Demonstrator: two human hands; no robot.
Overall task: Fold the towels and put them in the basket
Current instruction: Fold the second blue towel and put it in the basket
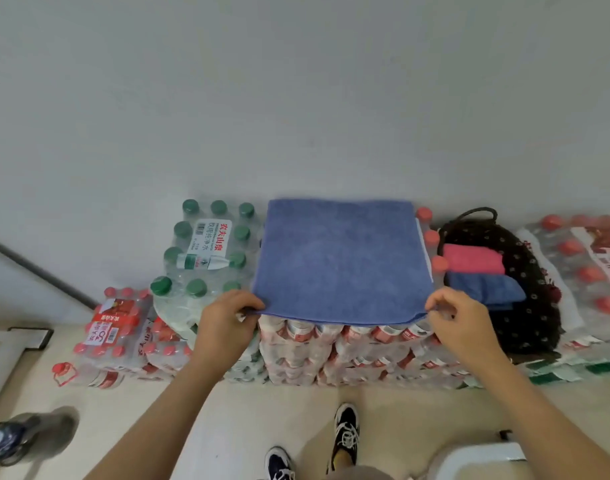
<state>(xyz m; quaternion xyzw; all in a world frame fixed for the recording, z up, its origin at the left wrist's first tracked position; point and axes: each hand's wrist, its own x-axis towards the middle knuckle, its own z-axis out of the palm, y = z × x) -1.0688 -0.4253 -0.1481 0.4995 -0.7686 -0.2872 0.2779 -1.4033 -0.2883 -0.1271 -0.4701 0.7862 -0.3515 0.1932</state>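
A blue towel (341, 258) lies spread flat on top of stacked packs of water bottles, against the wall. My left hand (227, 315) pinches its near left corner. My right hand (457, 318) pinches its near right corner. To the right sits a dark patterned basket (532, 289) with a looped handle. Inside it lie a folded pink towel (473, 259) and a folded blue towel (485, 289).
Packs of green-capped bottles (203, 251) stand left of the towel, red-capped packs (583, 268) to the right and lower left (116, 327). A dark bottle (23, 438) lies on the floor at left. My shoes (345, 431) stand below, with a white object (483, 459) at bottom right.
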